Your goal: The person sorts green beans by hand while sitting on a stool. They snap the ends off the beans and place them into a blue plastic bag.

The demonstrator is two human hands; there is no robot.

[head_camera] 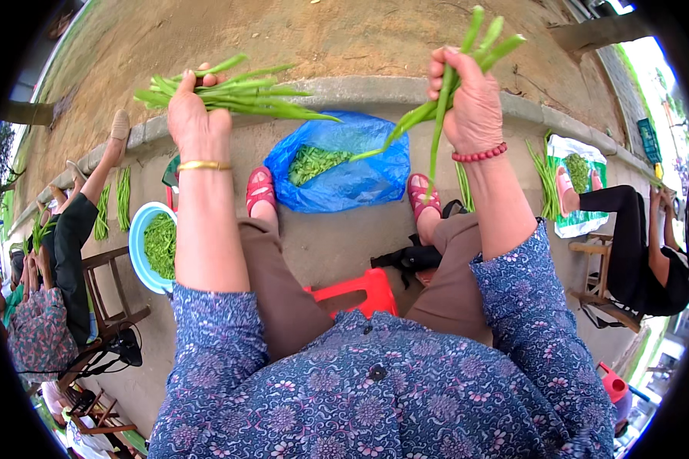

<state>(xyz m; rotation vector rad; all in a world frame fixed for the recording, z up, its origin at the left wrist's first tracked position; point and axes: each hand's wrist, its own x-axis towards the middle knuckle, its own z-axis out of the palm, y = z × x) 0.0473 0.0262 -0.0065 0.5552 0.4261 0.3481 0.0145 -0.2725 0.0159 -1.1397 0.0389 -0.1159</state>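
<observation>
My left hand (198,112), with a gold-coloured bangle at its wrist, grips a bundle of long green stems (258,97) that point mostly to the right. Raised at the upper right, my right hand (471,97) holds a smaller bunch of green stalks (488,49); some of their thin ends hang down. A red bead bracelet circles that wrist. Between my feet lies an open blue plastic bag (350,183) with short cut green pieces (316,163) inside. Both hands are above the ground and apart from each other.
A light blue basin (139,275) of green pieces stands at left, near a wooden chair (112,258). A red plastic stool (373,292) is under me, black straps (407,258) by my foot. A concrete kerb (356,92) runs ahead. People sit on both sides; stems (542,172) lie by a white-green sack (591,221).
</observation>
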